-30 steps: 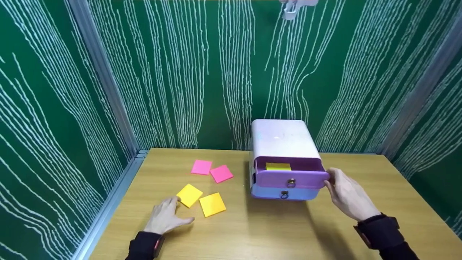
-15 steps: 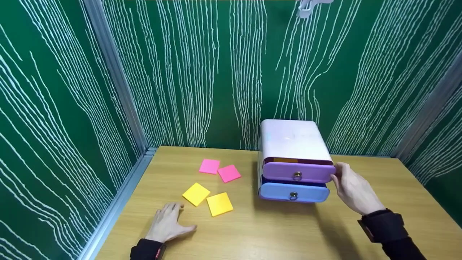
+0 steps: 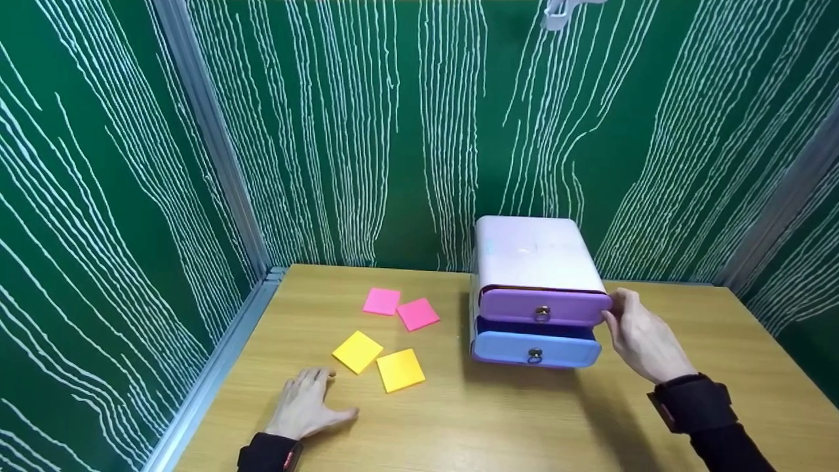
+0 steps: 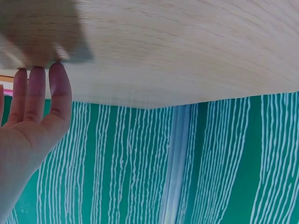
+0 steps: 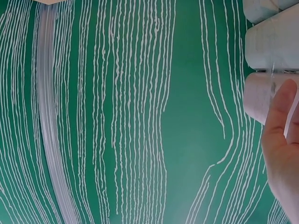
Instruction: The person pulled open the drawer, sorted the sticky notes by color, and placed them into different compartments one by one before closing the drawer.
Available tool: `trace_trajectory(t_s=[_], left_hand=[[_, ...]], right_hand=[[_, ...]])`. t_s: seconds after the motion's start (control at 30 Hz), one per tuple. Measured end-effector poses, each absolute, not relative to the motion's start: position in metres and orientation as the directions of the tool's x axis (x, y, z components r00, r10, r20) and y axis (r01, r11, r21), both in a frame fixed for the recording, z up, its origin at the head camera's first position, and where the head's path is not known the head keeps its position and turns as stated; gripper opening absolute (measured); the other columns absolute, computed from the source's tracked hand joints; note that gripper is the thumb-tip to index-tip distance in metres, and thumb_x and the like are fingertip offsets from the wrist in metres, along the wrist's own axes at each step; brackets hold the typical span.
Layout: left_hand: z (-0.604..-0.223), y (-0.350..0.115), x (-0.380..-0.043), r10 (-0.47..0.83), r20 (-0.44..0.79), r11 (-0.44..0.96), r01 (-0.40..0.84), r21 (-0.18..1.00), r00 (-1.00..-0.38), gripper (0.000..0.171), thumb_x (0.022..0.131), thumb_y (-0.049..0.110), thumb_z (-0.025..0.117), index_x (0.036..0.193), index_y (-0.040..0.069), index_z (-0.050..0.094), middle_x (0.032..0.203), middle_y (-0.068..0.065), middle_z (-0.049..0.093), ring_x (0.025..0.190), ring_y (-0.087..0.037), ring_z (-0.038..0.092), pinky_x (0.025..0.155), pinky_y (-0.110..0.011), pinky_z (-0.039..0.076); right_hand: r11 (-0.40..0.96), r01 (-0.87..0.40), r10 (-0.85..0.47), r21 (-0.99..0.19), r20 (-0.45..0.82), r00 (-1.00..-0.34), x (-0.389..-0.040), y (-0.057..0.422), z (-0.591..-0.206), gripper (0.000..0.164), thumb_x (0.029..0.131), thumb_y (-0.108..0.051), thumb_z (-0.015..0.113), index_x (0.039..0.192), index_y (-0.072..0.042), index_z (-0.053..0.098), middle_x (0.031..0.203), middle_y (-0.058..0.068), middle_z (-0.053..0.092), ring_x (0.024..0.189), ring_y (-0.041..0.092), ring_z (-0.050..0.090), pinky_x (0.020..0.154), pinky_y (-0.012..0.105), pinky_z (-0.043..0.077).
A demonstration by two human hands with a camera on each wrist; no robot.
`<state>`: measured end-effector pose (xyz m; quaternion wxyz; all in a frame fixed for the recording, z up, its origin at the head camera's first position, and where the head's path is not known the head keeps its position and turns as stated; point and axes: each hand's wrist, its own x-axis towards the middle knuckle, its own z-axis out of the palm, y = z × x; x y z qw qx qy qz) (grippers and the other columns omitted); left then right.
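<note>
My right hand [image 3: 645,337] has its thumb and fingers at the right edge of the purple drawer [image 3: 514,308], the upper one of a small white drawer unit [image 3: 531,249]. Only a thin dark line shows above that drawer's front. Below it, the blue drawer [image 3: 505,349] stands slightly out, with a dark gap over its front. In the right wrist view, fingers [image 5: 282,100] lie against the unit's pale side. My left hand [image 3: 305,403] rests over the table, thumb spread from the fingers and nothing held. Nearest to it are two yellow sticky notes [image 3: 357,352], side by side.
Two pink sticky notes [image 3: 381,301] lie farther back on the wooden table [image 3: 452,419]. A green wall [image 3: 426,216] with white wavy lines stands behind, joined by metal posts [image 3: 219,131]. A white fitting [image 3: 557,16] hangs at the top.
The purple drawer has moved back into the unit with my right hand at its edge, hiding the yellow note inside. My left hand has drawn slightly away from the yellow sticky notes.
</note>
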<state>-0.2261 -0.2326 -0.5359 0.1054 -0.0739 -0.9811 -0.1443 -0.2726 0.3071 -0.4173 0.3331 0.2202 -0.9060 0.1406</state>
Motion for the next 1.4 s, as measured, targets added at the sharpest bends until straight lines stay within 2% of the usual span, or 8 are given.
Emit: trace_trajectory(t_s=[0.17, 0.3, 0.47, 0.6, 0.7, 0.97, 1.1, 1.4], left_hand=[[-0.536, -0.230, -0.225, 0.113, 0.212, 0.950, 0.168, 0.264, -0.971, 0.084, 0.059, 0.076, 0.066, 0.115, 0.014, 0.059, 0.115, -0.009, 0.061, 0.110, -0.029, 0.056, 0.087, -0.048, 0.042], [-0.537, -0.229, -0.225, 0.116, 0.206, 0.950, 0.169, 0.263, -0.972, 0.084, 0.058, 0.077, 0.065, 0.114, 0.014, 0.059, 0.116, -0.009, 0.061, 0.110, -0.029, 0.056, 0.087, -0.049, 0.042], [-0.537, -0.228, -0.226, 0.118, 0.200, 0.949, 0.170, 0.265, -0.973, 0.084, 0.058, 0.077, 0.065, 0.114, 0.016, 0.058, 0.116, -0.008, 0.060, 0.110, -0.028, 0.056, 0.087, -0.049, 0.042], [-0.537, -0.228, -0.226, 0.109, 0.185, 0.952, 0.156, 0.262, -0.977, 0.084, 0.058, 0.078, 0.064, 0.115, 0.017, 0.058, 0.117, -0.007, 0.060, 0.110, -0.028, 0.056, 0.087, -0.051, 0.042], [-0.536, -0.228, -0.227, 0.107, 0.182, 0.956, 0.152, 0.252, -0.977, 0.084, 0.058, 0.078, 0.064, 0.115, 0.017, 0.058, 0.117, -0.007, 0.060, 0.111, -0.028, 0.056, 0.087, -0.051, 0.042], [-0.534, -0.227, -0.228, 0.101, 0.171, 0.955, 0.144, 0.261, -0.980, 0.084, 0.058, 0.078, 0.064, 0.115, 0.017, 0.058, 0.118, -0.008, 0.060, 0.113, -0.028, 0.054, 0.089, -0.052, 0.042], [-0.534, -0.226, -0.227, 0.103, 0.167, 0.953, 0.145, 0.266, -0.981, 0.085, 0.057, 0.078, 0.065, 0.115, 0.017, 0.058, 0.117, -0.008, 0.059, 0.113, -0.028, 0.054, 0.090, -0.051, 0.042], [-0.535, -0.228, -0.226, 0.098, 0.167, 0.953, 0.141, 0.269, -0.981, 0.086, 0.057, 0.078, 0.065, 0.115, 0.015, 0.059, 0.120, -0.011, 0.059, 0.115, -0.031, 0.053, 0.093, -0.054, 0.041]], right_hand=[[0.869, -0.485, -0.283, -0.095, 0.708, -0.646, -0.277, 0.309, -0.419, 0.037, 0.084, 0.003, 0.063, 0.114, 0.005, 0.040, 0.079, 0.014, 0.061, 0.064, 0.022, 0.059, 0.053, 0.037, 0.049], [0.897, -0.426, -0.209, -0.116, 0.739, -0.641, -0.279, 0.308, -0.420, 0.034, 0.083, -0.001, 0.065, 0.108, 0.004, 0.041, 0.074, 0.014, 0.057, 0.057, 0.019, 0.052, 0.046, 0.035, 0.044], [0.907, -0.378, -0.156, -0.184, 0.687, -0.710, -0.277, 0.308, -0.429, 0.019, 0.087, -0.013, 0.064, 0.090, -0.003, 0.048, 0.065, 0.005, 0.053, 0.051, 0.013, 0.045, 0.042, 0.028, 0.036], [0.901, -0.372, -0.164, -0.221, 0.621, -0.766, -0.270, 0.309, -0.449, 0.016, 0.092, -0.020, 0.059, 0.082, -0.009, 0.054, 0.065, 0.005, 0.057, 0.055, 0.021, 0.056, 0.043, 0.038, 0.040], [0.904, -0.366, -0.165, -0.218, 0.613, -0.773, -0.267, 0.309, -0.457, 0.017, 0.095, -0.020, 0.053, 0.081, -0.010, 0.054, 0.068, 0.009, 0.059, 0.063, 0.032, 0.061, 0.046, 0.048, 0.040], [0.886, -0.382, -0.240, -0.263, 0.445, -0.863, -0.263, 0.308, -0.462, 0.023, 0.098, -0.033, 0.046, 0.086, -0.016, 0.054, 0.075, 0.001, 0.056, 0.069, 0.019, 0.058, 0.054, 0.040, 0.044], [0.875, -0.415, -0.283, -0.249, 0.431, -0.857, -0.259, 0.310, -0.467, 0.017, 0.095, -0.032, 0.053, 0.090, -0.017, 0.058, 0.082, 0.002, 0.059, 0.073, 0.019, 0.062, 0.059, 0.041, 0.048], [0.850, -0.496, -0.374, -0.174, 0.463, -0.804, -0.248, 0.310, -0.467, 0.008, 0.092, -0.023, 0.060, 0.089, -0.015, 0.057, 0.076, -0.003, 0.058, 0.070, 0.012, 0.060, 0.057, 0.033, 0.048]])
